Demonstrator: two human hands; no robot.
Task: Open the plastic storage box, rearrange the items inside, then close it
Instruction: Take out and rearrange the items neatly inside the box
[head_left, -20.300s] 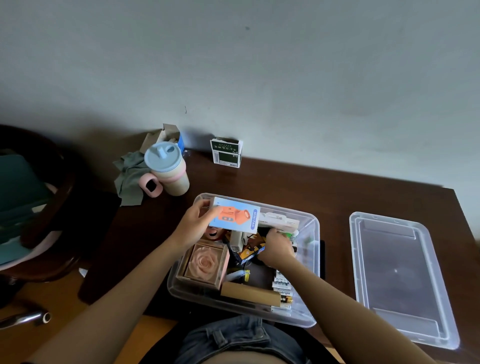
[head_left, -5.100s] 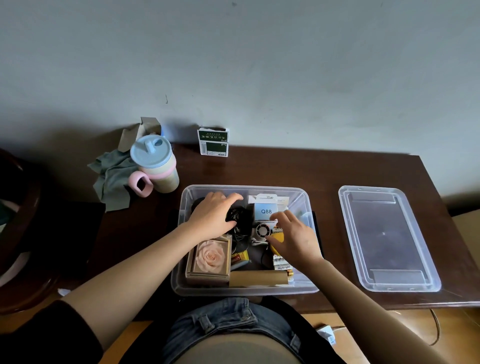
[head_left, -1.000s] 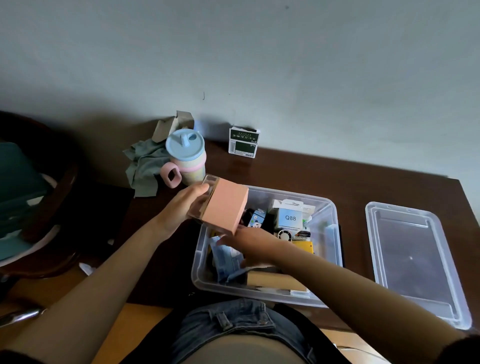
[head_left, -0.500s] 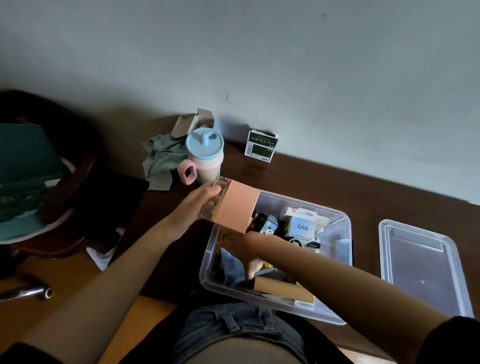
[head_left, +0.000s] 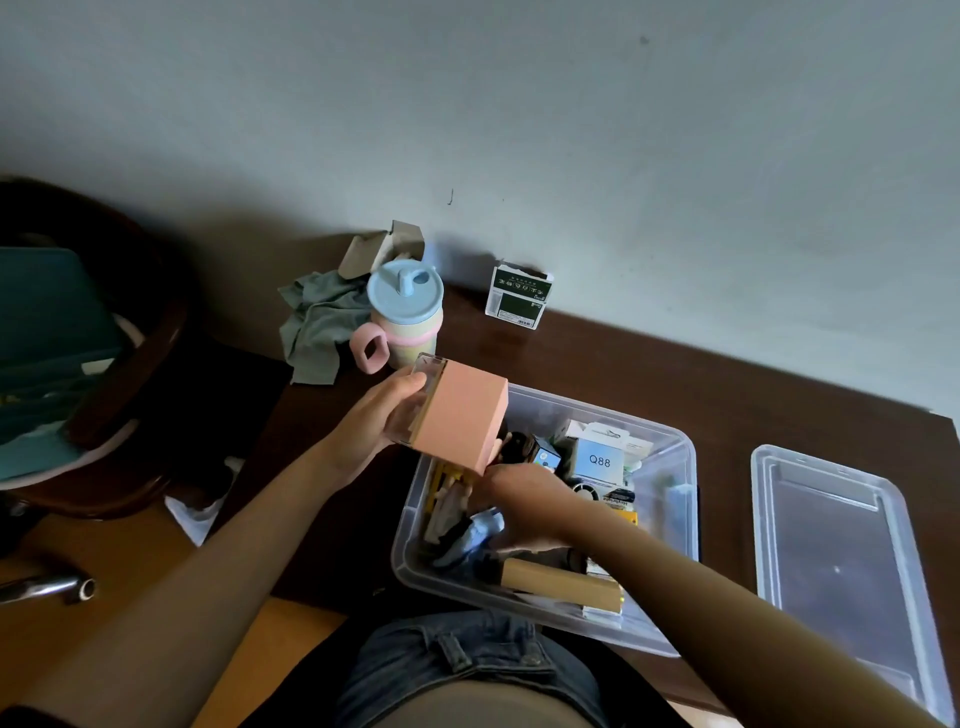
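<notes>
A: Since a second ago the pink box has barely moved. Left hand still grips it, tilted, up over the storage box's far-left corner. Right hand has dug deeper among the items at the left end.

B: Right hand holding anything?

A: Can't tell. Fingers point down into the clutter and are hidden from here.

B: Progress?

A: Opening is done: the lid lies flat at the desk's right end, just beside the storage box, apart from it. Rearranging is midway, I'd say. Pink box is out; Q88 carton and other small packs sit at the back, cardboard tube lies along the near wall. Left to do: seat the pink box, then lid on.

B: Room?

A: Going left to right: cloth and cup crowd the desk's far-left corner, near the raised pink box. Green carton stands at the back edge. Storage box's near wall seems to overhang the desk's front edge, so don't push it nearer. Bare wood behind the storage box is the best spare space.
</notes>
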